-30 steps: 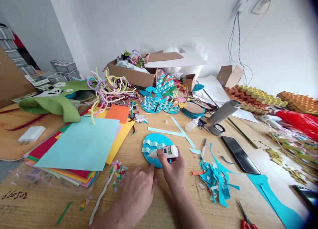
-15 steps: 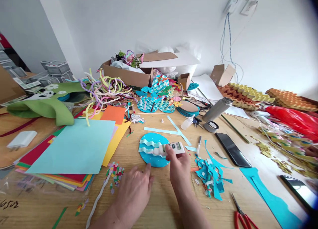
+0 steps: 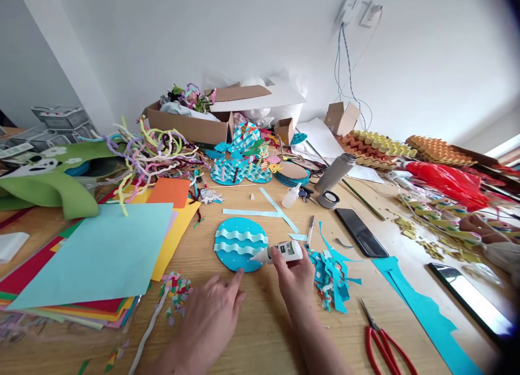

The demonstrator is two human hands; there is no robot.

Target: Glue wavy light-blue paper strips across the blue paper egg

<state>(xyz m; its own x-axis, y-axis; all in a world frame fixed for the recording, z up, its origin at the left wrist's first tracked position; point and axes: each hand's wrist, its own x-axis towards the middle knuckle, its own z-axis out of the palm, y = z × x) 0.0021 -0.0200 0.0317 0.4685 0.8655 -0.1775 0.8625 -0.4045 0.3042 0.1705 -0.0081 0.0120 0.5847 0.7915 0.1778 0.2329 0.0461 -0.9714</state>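
A round blue disc (image 3: 233,262) lies on the table in front of me, with two wavy pale-blue paper strips (image 3: 239,248) across it and small white dots on its surface. My right hand (image 3: 296,272) grips a white glue bottle (image 3: 289,251) lying nearly level, its nozzle over the disc's lower right part. My left hand (image 3: 215,310) rests on the table, index finger stretched out to the disc's lower edge. Beyond the disc are straight pale-blue strips (image 3: 252,213). Blue paper scraps (image 3: 335,280) lie to the right of my right hand.
Coloured paper sheets (image 3: 101,250) are stacked at left. Red-handled pliers (image 3: 379,337), a phone (image 3: 361,232) and another phone (image 3: 471,302) lie at right. Further back stand a small clear bottle (image 3: 291,195), a metal flask (image 3: 336,172) and a cardboard box (image 3: 190,127). Another person's hand (image 3: 481,226) shows at far right.
The glue bottle's nozzle has moved from the lower wavy strip down to the disc's lower right. The camera view has turned right; my left finger stays at the disc's edge.
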